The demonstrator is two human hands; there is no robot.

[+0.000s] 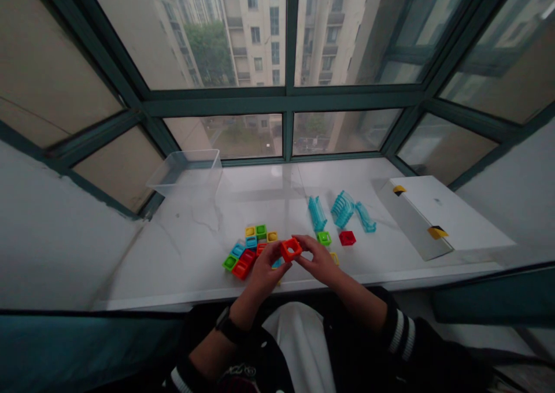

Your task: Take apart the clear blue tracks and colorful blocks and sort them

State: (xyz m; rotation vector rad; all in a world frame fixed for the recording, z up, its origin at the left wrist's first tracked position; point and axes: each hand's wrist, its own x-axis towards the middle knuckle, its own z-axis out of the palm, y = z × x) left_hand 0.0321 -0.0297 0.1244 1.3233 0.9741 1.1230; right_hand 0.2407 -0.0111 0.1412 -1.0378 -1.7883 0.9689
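Observation:
Between my two hands is a red-orange hollow toy block (291, 249), held up over the front of the white sill. My left hand (265, 269) grips its left side, and my right hand (318, 260) pinches it from the right. Left of it lies a group of hollow blocks: a red block (244, 264), a green block (230, 262), a blue block (238, 250) and several others. Part of that group is hidden behind my left hand. Just past my right hand sit a green block (324, 238) and a dark red block (347, 238); a yellow piece (334, 258) is partly covered.
Translucent blue ribbed pieces, among them a curved one (343, 209), lie farther back on the sill (269, 191). A clear plastic bin (186, 170) stands at the back left. To the right is a white box (433, 214) with yellow-black corner tabs. Windows enclose the far side.

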